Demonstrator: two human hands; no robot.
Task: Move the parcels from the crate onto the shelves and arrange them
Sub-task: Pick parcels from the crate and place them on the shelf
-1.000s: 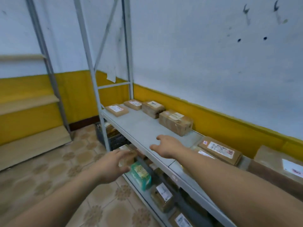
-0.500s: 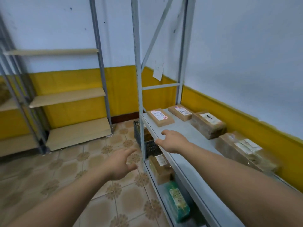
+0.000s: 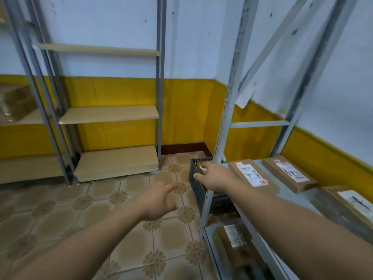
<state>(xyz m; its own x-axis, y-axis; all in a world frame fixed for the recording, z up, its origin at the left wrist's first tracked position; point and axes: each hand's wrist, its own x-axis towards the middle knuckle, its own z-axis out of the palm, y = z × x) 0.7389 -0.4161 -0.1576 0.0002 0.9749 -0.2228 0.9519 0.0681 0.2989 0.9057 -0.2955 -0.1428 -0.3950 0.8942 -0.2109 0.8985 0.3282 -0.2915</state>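
Note:
A dark slatted crate (image 3: 198,188) stands on the floor at the near end of the grey metal shelf (image 3: 290,194). A brown parcel (image 3: 201,169) peeks out of its top. My right hand (image 3: 217,175) hovers over the crate with fingers spread, right by that parcel, holding nothing. My left hand (image 3: 159,199) is open above the tiled floor, left of the crate. Flat labelled parcels (image 3: 249,175) (image 3: 288,173) lie on the shelf, with another (image 3: 351,203) farther right. A parcel (image 3: 232,237) sits on the lower level.
A grey upright post (image 3: 224,122) rises just behind the crate. Along the back wall stands a second rack with tan boards (image 3: 109,114); a wrapped brown parcel (image 3: 19,102) rests on a rack at far left. Patterned tile floor (image 3: 80,203) lies between.
My view has swung left toward the crate and the back rack. Both hands have moved off the shelf edge; the right one now reaches over the crate.

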